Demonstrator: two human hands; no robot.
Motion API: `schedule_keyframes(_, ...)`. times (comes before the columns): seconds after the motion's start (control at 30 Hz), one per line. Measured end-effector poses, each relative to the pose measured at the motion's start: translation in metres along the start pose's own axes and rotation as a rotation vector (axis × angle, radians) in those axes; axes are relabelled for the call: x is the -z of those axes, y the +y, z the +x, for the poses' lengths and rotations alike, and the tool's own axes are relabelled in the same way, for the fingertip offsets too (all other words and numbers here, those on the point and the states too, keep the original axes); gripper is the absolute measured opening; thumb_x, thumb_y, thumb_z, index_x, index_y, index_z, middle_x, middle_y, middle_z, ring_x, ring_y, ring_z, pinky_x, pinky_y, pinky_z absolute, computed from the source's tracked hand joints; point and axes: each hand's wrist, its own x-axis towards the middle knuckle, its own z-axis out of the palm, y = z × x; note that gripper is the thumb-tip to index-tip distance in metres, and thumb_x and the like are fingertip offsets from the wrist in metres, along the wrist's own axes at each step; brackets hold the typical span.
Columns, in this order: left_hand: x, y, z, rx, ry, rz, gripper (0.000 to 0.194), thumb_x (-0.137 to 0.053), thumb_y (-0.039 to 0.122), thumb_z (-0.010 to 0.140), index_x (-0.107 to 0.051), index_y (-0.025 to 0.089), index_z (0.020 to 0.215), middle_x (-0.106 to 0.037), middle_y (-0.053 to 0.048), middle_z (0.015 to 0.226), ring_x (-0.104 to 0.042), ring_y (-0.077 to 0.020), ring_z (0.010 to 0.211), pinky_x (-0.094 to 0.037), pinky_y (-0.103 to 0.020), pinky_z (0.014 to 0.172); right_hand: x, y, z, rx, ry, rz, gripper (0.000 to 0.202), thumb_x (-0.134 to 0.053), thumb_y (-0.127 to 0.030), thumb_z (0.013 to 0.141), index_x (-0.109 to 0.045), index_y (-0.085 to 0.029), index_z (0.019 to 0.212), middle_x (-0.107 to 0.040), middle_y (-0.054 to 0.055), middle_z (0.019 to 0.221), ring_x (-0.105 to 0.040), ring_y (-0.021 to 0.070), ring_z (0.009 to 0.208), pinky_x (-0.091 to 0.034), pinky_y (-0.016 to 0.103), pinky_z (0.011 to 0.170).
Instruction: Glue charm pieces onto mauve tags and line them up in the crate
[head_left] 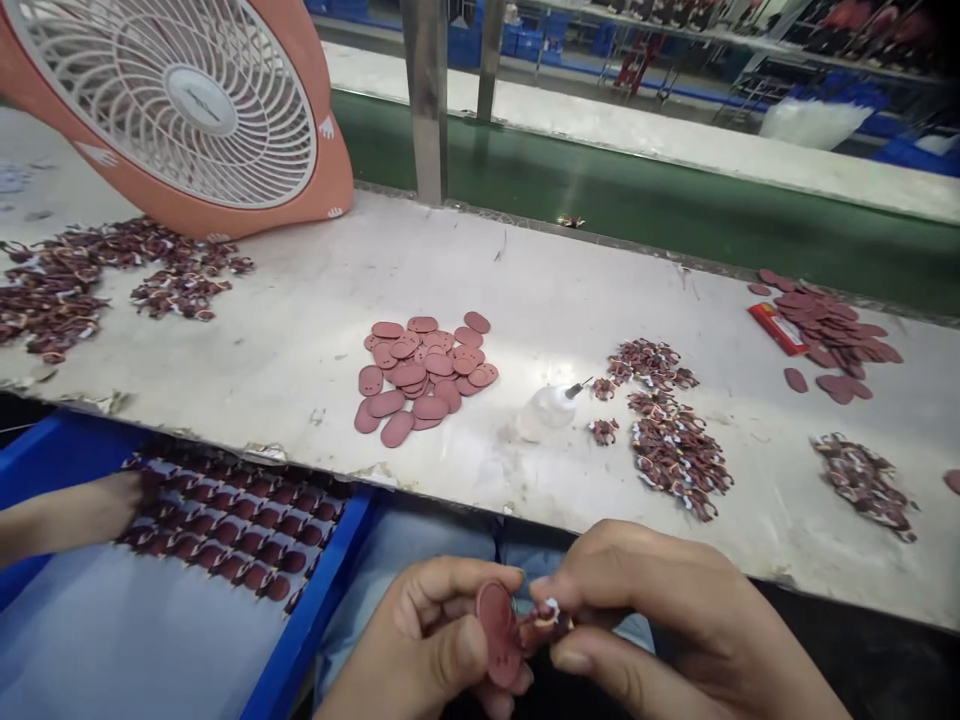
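Observation:
Near the bottom centre, my left hand [435, 640] pinches a dark red oval disc [496, 625] between thumb and fingers. My right hand [645, 610] grips a small brown figure [545, 625] with a white spot, held against the disc's right side. Beyond my hands, a pile of oval discs [427, 370] lies on the white table [300, 290]. Right of that pile, a clear bottle with a needle tip [547, 410] lies on its side. Small brown figures [679, 450] are heaped to the bottle's right.
An orange fan [334, 160] stands at the back left beside more brown figures [56, 285]. A person's hand [97, 510] reaches into a blue tray [300, 640] holding rows of assembled pieces. More discs [847, 330] and a red box [778, 330] lie right. A metal post [426, 100] rises behind.

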Motion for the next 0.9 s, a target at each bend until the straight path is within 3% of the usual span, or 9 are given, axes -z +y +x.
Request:
schedule_keyframes(0.5,0.0003,0.0039,0.0008,0.043,-0.019,-0.028,0.030,-0.084,0.040,0.065,-0.077,0.017,0.083,-0.068,0.001,0.061,-0.059,-0.0083,0.055,-0.049,-0.018,0.053,-0.0018,-0.0017,0.0087,0.032,-0.104,-0.078,0.022,-0.067,-0.010,0.089,-0.062,-0.023,0.106,-0.072,0.000,0.085,-0.070,0.0110,0.075,-0.057,0.016,0.070)
schedule_keyframes(0.9,0.0028,0.0020,0.0037,0.068,0.027,-0.097,0.032,-0.086,0.040,0.063,-0.077,0.016,0.082,-0.071,0.000,0.064,-0.062,-0.0086,0.057,-0.050,-0.016,0.050,-0.0047,-0.0039,0.0109,-0.007,-0.097,-0.133,0.014,-0.067,-0.013,0.089,-0.065,-0.022,0.098,-0.072,-0.001,0.080,-0.069,0.0086,0.068,-0.055,0.013,0.065)
